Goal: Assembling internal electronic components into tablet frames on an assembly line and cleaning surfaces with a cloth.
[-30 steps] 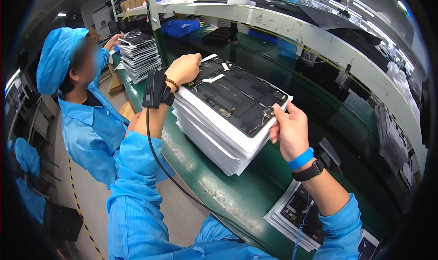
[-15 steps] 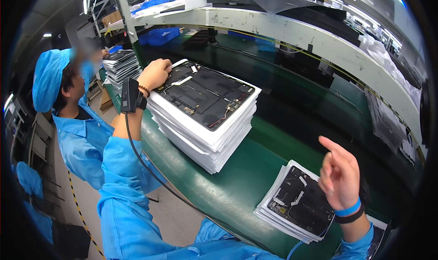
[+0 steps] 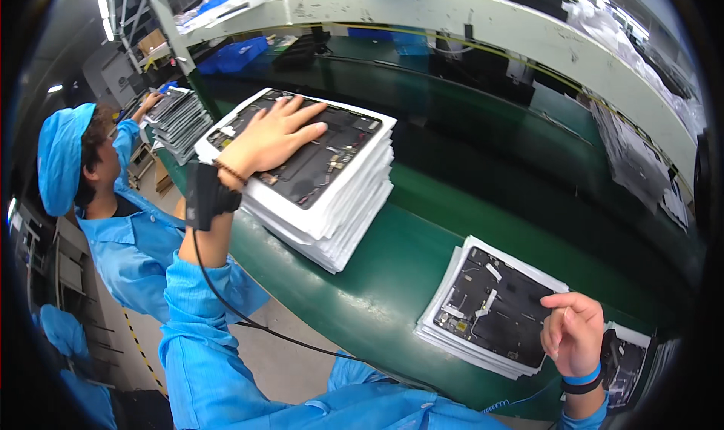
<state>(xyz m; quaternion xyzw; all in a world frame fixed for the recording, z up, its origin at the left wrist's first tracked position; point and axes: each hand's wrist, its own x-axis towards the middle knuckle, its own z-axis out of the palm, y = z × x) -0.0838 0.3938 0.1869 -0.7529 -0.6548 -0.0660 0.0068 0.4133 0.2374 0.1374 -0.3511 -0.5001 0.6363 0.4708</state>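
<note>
My left hand (image 3: 281,132) lies with its fingers spread over a black tablet-like panel (image 3: 302,175) bearing circuit parts, thin wires and white tape strips. This panel rests on a white sheet at the top of a tall stack of white sheets (image 3: 332,238). Over at the right, my right hand (image 3: 577,332) is raised beside a lower stack, palm partly turned in. Its index finger points left while the others curl loosely, with nothing visible in them. A similar black panel (image 3: 494,309) tops that lower stack (image 3: 437,328), its right edge partly behind my fingers.
Both stacks stand on a green bench (image 3: 392,279). A co-worker in blue (image 3: 113,219) reaches toward another stack (image 3: 179,121) at the far left. A pale shelf beam (image 3: 377,4) crosses the back. Another panel (image 3: 627,373) lies beyond my right wrist. A black cable (image 3: 264,328) hangs from my left wrist.
My left hand has moved from the far left corner of the sheet onto the panel, its fingers now spread. My right hand has lowered beside the shorter stack. The whole view has shifted.
</note>
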